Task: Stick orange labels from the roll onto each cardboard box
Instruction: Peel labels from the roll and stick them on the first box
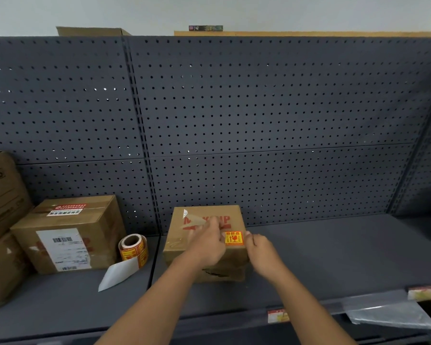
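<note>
A small cardboard box (232,217) with red print sits on the grey shelf in the middle. An orange label (234,238) lies on its top near the right front corner. My left hand (208,241) rests on the box top, its fingertips at the label's left edge. My right hand (260,250) touches the box's right corner, thumb at the label's right edge. The roll of orange labels (134,249) stands left of the box, a strip of white backing paper (118,273) trailing from it. A larger box (70,235) with a white shipping label stands further left.
More cardboard boxes (3,195) are stacked at the far left. A dark pegboard wall (259,108) backs the shelf (334,257). Price tags (278,316) and a plastic sheet (388,316) sit on the shelf's front edge at the right.
</note>
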